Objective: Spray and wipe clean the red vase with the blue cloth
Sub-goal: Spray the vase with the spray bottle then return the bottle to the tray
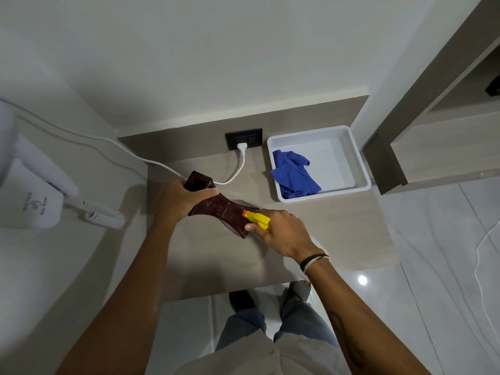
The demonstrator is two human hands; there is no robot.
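Note:
The dark red vase (221, 209) is tilted over the wooden counter (338, 226), its square mouth pointing up and left. My left hand (180, 198) grips it just below the mouth. My right hand (284, 234) holds a spray bottle whose yellow head (258, 219) points at the vase's lower body; the bottle itself is hidden under the hand. The blue cloth (293, 175) lies crumpled in a white tray (359, 169) at the back right of the counter.
A white cable (235, 174) runs from a plug in the black wall socket (244, 138) behind the vase. A white wall-mounted hair dryer (35, 190) with a coiled cord hangs at the left. A wooden cabinet stands at the right.

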